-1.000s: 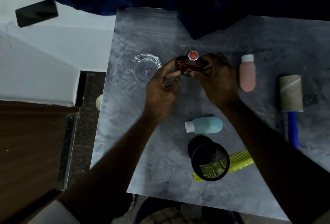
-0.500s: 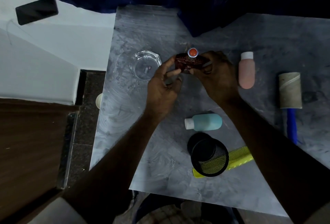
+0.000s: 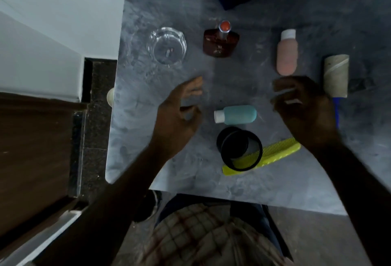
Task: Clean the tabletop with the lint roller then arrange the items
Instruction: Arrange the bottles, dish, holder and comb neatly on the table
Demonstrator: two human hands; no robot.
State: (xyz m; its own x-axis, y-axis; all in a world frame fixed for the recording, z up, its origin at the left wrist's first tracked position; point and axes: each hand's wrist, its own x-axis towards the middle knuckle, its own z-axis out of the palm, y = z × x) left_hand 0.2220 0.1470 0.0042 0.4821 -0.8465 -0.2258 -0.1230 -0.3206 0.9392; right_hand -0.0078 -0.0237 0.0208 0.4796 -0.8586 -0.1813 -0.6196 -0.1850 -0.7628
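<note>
The marbled grey tabletop carries everything. Left hand and right hand hover over it empty, fingers loosely curled. The lint roller, a papery cylinder on a blue handle, lies at the right. A sensible next move is to grip the smooth blue bottle, lying near centre, around its body and stand it upright beside the pink bottle.

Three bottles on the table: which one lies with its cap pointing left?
The teal bottle, next to the black mesh cup, white cap leftward. The pink bottle and the dark red bottle both have caps pointing away from the person.
</note>
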